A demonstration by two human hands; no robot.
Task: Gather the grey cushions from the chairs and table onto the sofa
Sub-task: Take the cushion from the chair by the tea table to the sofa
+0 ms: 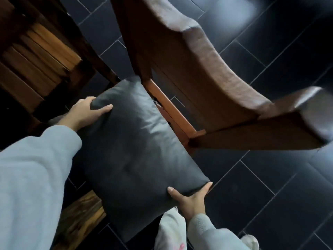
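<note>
A dark grey cushion (137,148) fills the middle of the head view, lying over the seat of a brown wooden chair (196,73) whose curved backrest rises at the right. My left hand (84,113) grips the cushion's far left corner, thumb on top. My right hand (191,199) holds its near right corner from below, thumb pressed on the top face. The chair seat under the cushion is hidden. No sofa is in view.
A dark wooden table (36,56) with slatted boards stands at the upper left, close to the cushion. Another wooden piece (81,213) shows at the bottom left. Dark floor tiles (270,186) spread to the right. My light trouser leg (171,230) is below.
</note>
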